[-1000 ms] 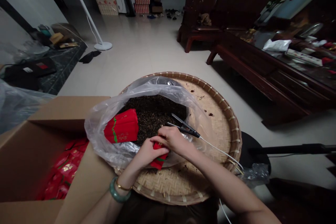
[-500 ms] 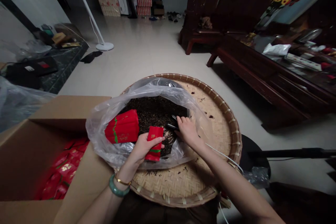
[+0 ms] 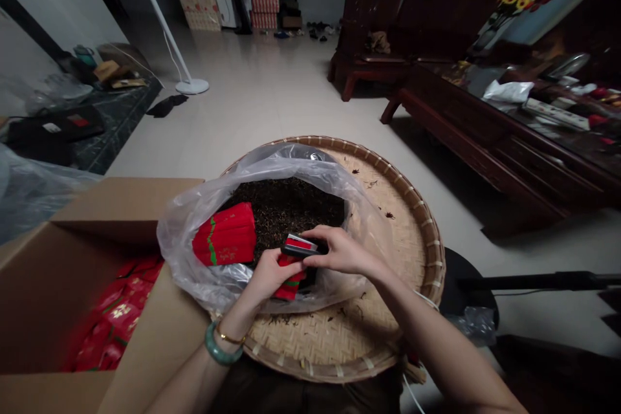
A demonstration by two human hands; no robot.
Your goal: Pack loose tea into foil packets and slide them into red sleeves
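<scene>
My left hand (image 3: 268, 277) is closed on a small red packet (image 3: 290, 287) with a green stripe. In my right hand (image 3: 339, 250) is a black flat iron (image 3: 306, 248), whose two arms lie across the packet's upper end. A bit of red shows between the arms; whether they press on it I cannot tell. Both hands are over an open clear plastic bag (image 3: 187, 223) of dark loose tea leaves (image 3: 276, 217). A row of red packets (image 3: 226, 233) lies on the leaves at the left.
The bag sits on a round woven bamboo tray (image 3: 407, 207) with scattered leaf bits. At the left stands an open cardboard box (image 3: 155, 330) holding several red packets (image 3: 116, 317). A black stand (image 3: 528, 281) is at the right, near a dark wooden table (image 3: 466, 123).
My right hand has left the packet, picked up the flat iron from the bag's right side and brought it left onto the packet's top. My left hand still holds the packet.
</scene>
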